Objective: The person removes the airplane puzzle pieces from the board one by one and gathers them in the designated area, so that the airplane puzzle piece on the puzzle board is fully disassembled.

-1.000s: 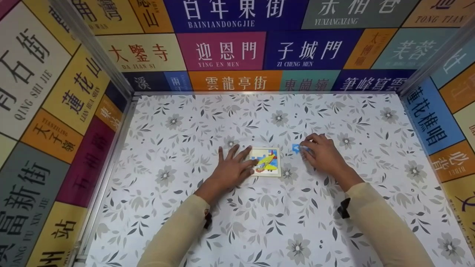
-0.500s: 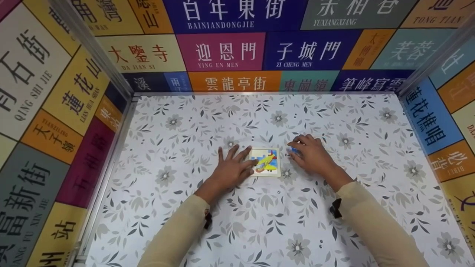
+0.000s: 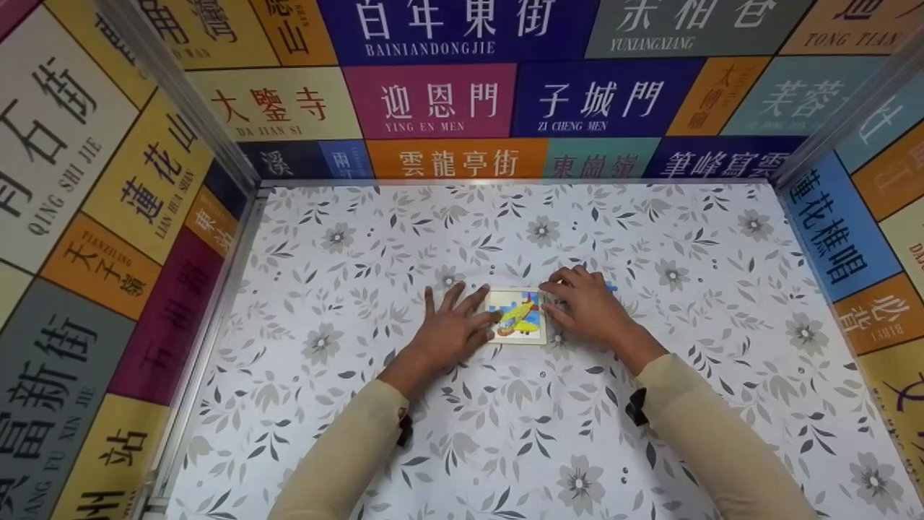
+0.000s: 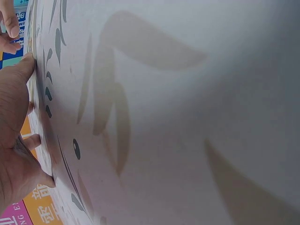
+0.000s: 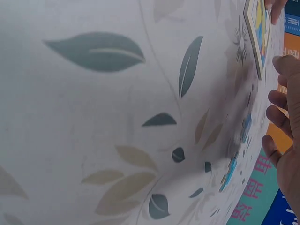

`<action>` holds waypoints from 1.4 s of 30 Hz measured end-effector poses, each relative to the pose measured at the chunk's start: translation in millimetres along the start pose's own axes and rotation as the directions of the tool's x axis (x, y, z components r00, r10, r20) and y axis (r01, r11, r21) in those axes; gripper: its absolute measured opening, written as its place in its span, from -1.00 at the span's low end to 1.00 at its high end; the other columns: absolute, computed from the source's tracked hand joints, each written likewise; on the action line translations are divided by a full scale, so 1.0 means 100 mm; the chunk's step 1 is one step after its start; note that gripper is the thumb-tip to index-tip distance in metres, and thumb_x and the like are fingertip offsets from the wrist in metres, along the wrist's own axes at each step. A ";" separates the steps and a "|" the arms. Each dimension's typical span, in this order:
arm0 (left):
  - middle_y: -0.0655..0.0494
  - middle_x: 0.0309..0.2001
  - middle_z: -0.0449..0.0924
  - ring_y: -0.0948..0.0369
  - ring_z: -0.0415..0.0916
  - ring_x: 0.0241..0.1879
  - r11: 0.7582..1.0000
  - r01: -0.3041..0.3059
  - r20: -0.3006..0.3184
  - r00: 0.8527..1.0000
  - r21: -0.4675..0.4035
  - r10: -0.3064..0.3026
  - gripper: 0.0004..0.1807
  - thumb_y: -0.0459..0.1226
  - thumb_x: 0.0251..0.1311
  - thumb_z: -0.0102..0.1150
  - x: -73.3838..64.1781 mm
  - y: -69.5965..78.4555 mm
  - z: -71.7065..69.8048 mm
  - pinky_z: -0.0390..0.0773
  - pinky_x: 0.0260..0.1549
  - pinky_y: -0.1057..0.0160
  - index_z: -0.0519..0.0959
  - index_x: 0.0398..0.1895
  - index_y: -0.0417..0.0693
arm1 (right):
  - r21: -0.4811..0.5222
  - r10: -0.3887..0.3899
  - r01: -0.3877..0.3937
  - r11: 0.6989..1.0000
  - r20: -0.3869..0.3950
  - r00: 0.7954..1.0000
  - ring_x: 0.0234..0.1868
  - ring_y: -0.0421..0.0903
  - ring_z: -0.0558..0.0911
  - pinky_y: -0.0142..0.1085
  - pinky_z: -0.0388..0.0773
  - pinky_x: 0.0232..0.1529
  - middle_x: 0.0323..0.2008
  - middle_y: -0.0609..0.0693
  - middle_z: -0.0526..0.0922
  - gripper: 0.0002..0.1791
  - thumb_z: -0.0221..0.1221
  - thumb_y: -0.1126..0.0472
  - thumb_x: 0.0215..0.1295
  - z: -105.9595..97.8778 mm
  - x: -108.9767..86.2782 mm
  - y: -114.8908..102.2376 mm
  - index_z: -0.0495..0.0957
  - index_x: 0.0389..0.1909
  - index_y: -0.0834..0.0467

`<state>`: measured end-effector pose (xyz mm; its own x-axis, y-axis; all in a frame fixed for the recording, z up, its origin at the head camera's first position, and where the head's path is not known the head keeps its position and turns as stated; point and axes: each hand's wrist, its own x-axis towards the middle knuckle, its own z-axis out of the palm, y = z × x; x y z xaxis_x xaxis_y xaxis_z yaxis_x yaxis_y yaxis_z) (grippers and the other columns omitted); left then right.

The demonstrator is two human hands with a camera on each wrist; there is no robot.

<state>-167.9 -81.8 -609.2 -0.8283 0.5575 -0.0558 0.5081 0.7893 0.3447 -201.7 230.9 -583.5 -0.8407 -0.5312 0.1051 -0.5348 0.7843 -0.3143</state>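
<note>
A small wooden jigsaw puzzle [image 3: 516, 318] with a yellow airplane picture lies flat in its pale frame; its upper left part shows bare board. My left hand [image 3: 451, 325] rests at its left side with fingers spread, the fingertips on the frame and picture. Beside the right edge is my right hand [image 3: 588, 307], thumb and fingers apart and bent a little; nothing shows between them. A blue puzzle piece [image 3: 611, 287] peeks out behind that hand. In the right wrist view, one blue piece [image 5: 228, 174] and another blue piece [image 5: 246, 127] lie on the table below the fingers.
A white tablecloth [image 3: 462, 448] with grey flowers and leaves covers the table. Colourful panels [image 3: 444, 101] with large lettering enclose the back and both sides.
My right hand has moved left from the blue pieces to the puzzle's right edge; a blue piece now shows behind it. The left hand and the puzzle have stayed in place.
</note>
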 end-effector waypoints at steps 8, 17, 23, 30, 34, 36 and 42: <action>0.16 0.82 0.05 -0.24 -0.06 0.80 1.000 0.013 0.019 1.000 0.007 -0.013 -0.44 0.21 0.71 -0.14 0.01 0.00 0.02 -0.16 0.54 -0.75 0.44 0.65 0.51 | 0.026 0.016 -0.017 1.000 0.057 0.998 0.26 0.19 0.60 0.33 0.49 0.27 0.24 0.12 0.67 -0.56 0.30 -0.07 0.62 0.08 0.07 -0.10 0.72 0.35 0.05; 0.20 0.83 0.01 -0.21 -0.09 0.81 0.999 0.029 0.043 0.999 0.032 -0.031 -0.44 0.22 0.73 -0.20 0.02 0.02 -0.01 -0.17 0.56 -0.73 0.39 0.68 0.56 | 0.022 -0.018 0.017 1.000 0.056 0.998 0.23 0.18 0.60 0.31 0.49 0.19 0.23 0.11 0.66 -0.59 0.31 -0.02 0.62 0.15 0.11 -0.13 0.72 0.33 0.05; 0.19 0.83 0.05 -0.22 -0.06 0.80 0.999 0.020 0.026 0.999 0.035 -0.021 -0.45 0.21 0.73 -0.19 0.01 0.01 0.00 -0.15 0.55 -0.74 0.41 0.66 0.56 | 0.028 -0.015 0.013 1.000 0.069 0.998 0.23 0.17 0.58 0.30 0.49 0.19 0.22 0.11 0.64 -0.62 0.30 -0.01 0.63 0.16 0.13 -0.14 0.72 0.32 0.03; 0.16 0.83 0.04 -0.21 -0.08 0.81 1.000 0.020 0.031 0.999 0.018 -0.020 -0.44 0.22 0.73 -0.18 0.01 0.02 -0.01 -0.17 0.55 -0.74 0.41 0.67 0.54 | 0.042 -0.038 0.036 0.998 0.038 0.999 0.17 0.16 0.60 0.27 0.52 0.14 0.16 0.12 0.64 -0.65 0.35 0.04 0.59 0.16 0.12 -0.15 0.75 0.26 0.05; 0.16 0.83 0.03 -0.21 -0.09 0.81 1.000 0.024 0.036 0.999 0.017 -0.025 -0.44 0.22 0.73 -0.19 0.01 0.01 -0.01 -0.18 0.55 -0.74 0.41 0.67 0.53 | 0.054 -0.041 0.039 0.998 0.030 0.999 0.15 0.16 0.60 0.27 0.50 0.13 0.13 0.12 0.64 -0.67 0.35 0.06 0.58 0.17 0.13 -0.16 0.76 0.24 0.06; 0.16 0.83 0.03 -0.21 -0.08 0.81 1.000 0.026 0.035 0.999 0.017 -0.026 -0.44 0.22 0.73 -0.19 0.01 0.01 0.00 -0.17 0.55 -0.74 0.41 0.67 0.53 | 0.067 -0.034 0.031 0.997 0.037 0.999 0.14 0.16 0.59 0.26 0.48 0.14 0.13 0.13 0.64 -0.69 0.35 0.07 0.59 0.17 0.13 -0.17 0.76 0.23 0.05; 0.16 0.83 0.05 -0.22 -0.07 0.80 0.999 0.024 0.032 0.999 0.021 -0.025 -0.44 0.23 0.72 -0.19 0.02 0.00 0.00 -0.16 0.54 -0.74 0.42 0.66 0.53 | 0.102 -0.016 0.010 0.995 0.052 0.999 0.13 0.17 0.56 0.26 0.45 0.14 0.12 0.14 0.61 -0.70 0.36 0.12 0.57 0.17 0.16 -0.19 0.75 0.22 0.06</action>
<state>-169.3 -80.5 -609.6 -0.8327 0.5457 -0.0940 0.4929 0.8078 0.3233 -203.2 201.9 -592.3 -0.8268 -0.5592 0.0613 -0.5321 0.7419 -0.4080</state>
